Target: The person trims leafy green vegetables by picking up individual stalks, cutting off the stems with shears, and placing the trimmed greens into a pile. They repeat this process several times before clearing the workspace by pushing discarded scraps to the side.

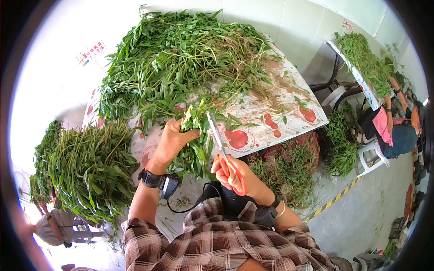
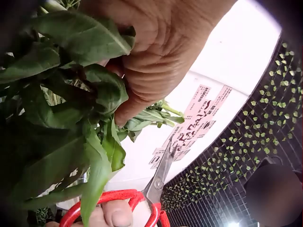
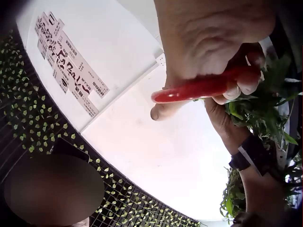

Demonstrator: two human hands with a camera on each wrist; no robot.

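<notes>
"Where is the bunch of leafy stems point(image 1: 192, 156)?"

"It is held up over the near edge of the table point(image 1: 289, 99), pinched by the left hand point(image 1: 174, 137) between curled fingers and thumb."

"And the other hand?"

"The red-handled scissors point(image 1: 215, 131) are gripped in the right hand point(image 1: 235, 171), fingers curled round the loops. The blades are pointed away from the body, just beside the bunch, and a narrow gap is seen between their tips."

"What is heaped about?"

"The far and left parts of the table are covered by a big pile of greens point(image 1: 181, 58). Left of the table, another heap point(image 1: 90, 167) is stacked."

"Any containers?"

"Below the table's near edge, stems and leaves are gathered in what looks like a red mesh sack point(image 1: 312, 151). To the table's right, more greens point(image 1: 361, 58) are laid on a second tabletop; beside it a person point(image 1: 400, 135) is seen near a white stool point(image 1: 374, 153)."

"Can anything be read?"

"Red characters are shown on a sign point(image 1: 91, 53) on the wall beyond the table, too small to be made out surely. Large handwriting-like lettering is carried by pink labels point(image 2: 191, 125) in the left wrist view, but no brand can be told."
</notes>
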